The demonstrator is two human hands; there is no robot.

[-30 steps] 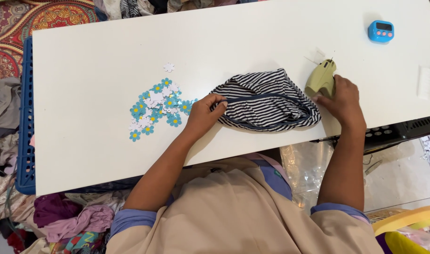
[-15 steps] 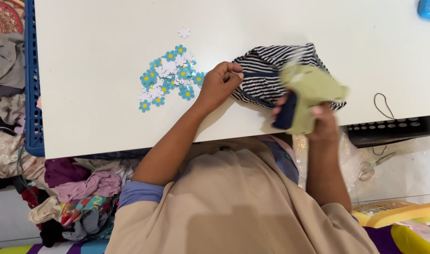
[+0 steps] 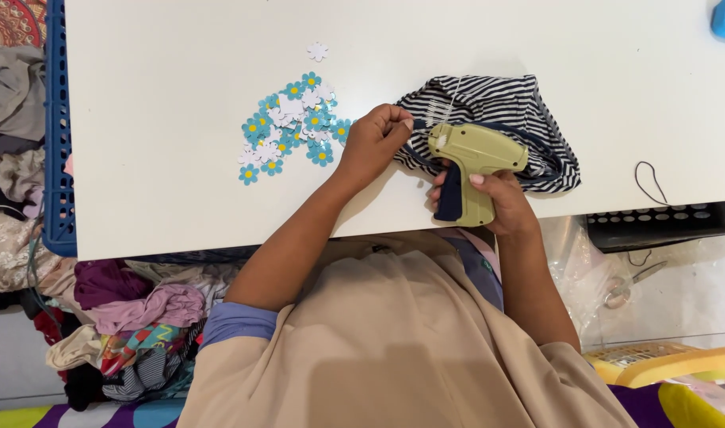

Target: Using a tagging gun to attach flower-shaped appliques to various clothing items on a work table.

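Since prior frame: tagging gun [image 3: 475, 170] was levelled against striped garment [image 3: 497, 127] on table [image 3: 180, 182] | right hand [image 3: 489, 204] closed around gun grip | left hand [image 3: 374, 143] pinched garment edge | risk judged: needle pricking left fingertips, being close to tip.

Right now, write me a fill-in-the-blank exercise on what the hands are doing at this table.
1. The right hand grips a pale green tagging ____.
2. The left hand pinches the edge of a black-and-white ____ garment.
3. The paper flowers beside the left hand are white and ____.
4. Everything rests on a ____ table.

Missing words: gun; striped; blue; white
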